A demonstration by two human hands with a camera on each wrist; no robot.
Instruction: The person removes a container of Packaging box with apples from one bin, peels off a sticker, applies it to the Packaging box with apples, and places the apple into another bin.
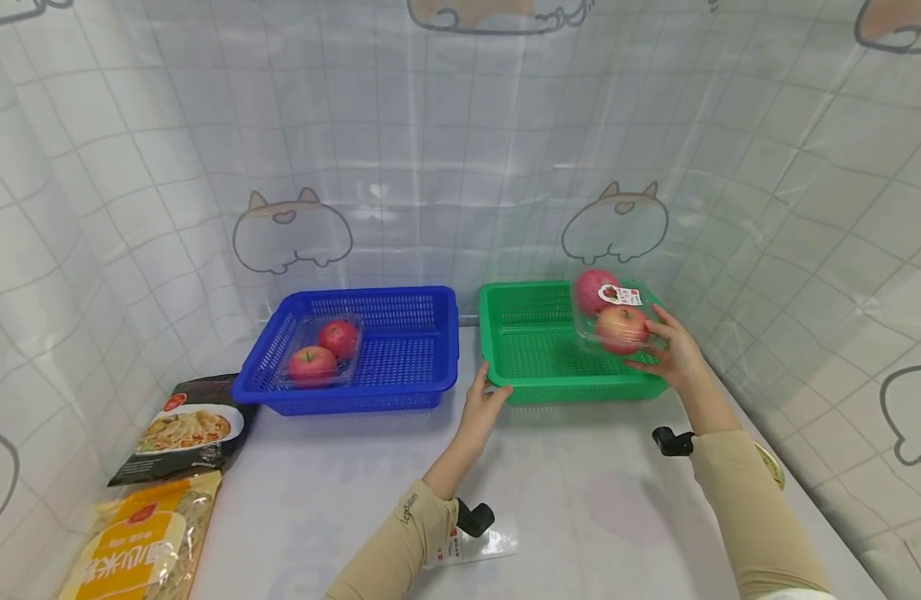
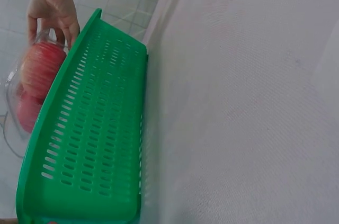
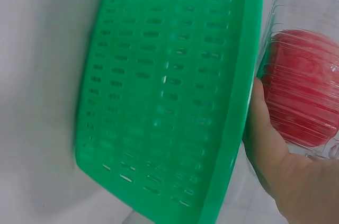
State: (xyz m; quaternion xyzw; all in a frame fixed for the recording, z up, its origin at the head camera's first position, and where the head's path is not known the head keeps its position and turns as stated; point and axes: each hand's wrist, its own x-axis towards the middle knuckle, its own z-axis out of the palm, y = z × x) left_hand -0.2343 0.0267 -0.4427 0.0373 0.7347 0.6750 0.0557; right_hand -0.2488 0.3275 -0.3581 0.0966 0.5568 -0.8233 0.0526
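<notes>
My right hand (image 1: 673, 350) grips the right edge of a clear plastic box of apples (image 1: 621, 329) with a white label. The box is above the right part of the green basket (image 1: 573, 388), apparently level with or above its rim. In the right wrist view, a thumb (image 3: 267, 136) lies along the box, near the basket's rim. My left hand (image 1: 481, 410) holds the near left corner of the green basket, thumb at the front rim and a finger on the left side. Only a sliver of that hand shows in the left wrist view.
To the left stands a blue basket (image 1: 355, 400) with another clear box of apples (image 1: 313, 365). A black food packet (image 1: 186, 429) and a yellow food packet (image 1: 141, 542) lie farther left. A round tin (image 1: 769, 464) is partly behind the right sleeve; a labelled clear package (image 1: 490, 546) lies near the left sleeve.
</notes>
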